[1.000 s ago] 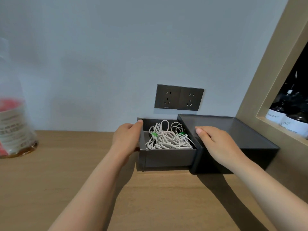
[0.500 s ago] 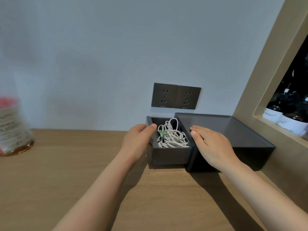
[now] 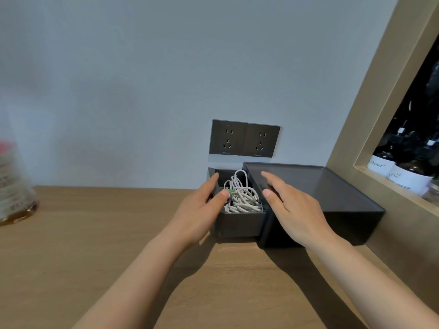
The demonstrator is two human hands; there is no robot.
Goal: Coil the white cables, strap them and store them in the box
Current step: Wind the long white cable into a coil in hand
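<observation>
At the left edge a jar (image 3: 14, 186) is blurred and cut off. Left of centre, the left hand (image 3: 202, 210) sets straight fingers against the drawer's (image 3: 240, 222) outer end and grips nothing. The cables (image 3: 242, 198) lie mid-frame in the drawer. The right hand (image 3: 292, 210) rests flat, fingers extended, on the box (image 3: 344, 198). This looks like the storing step. Next comes a steady rightward push with the box braced. The drawer's inner part is hidden.

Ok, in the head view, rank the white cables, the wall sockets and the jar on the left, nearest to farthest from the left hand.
1. white cables: in the drawer, right beside the left hand.
2. wall sockets: behind the drawer, higher up.
3. jar: far off at the left edge of view.
</observation>
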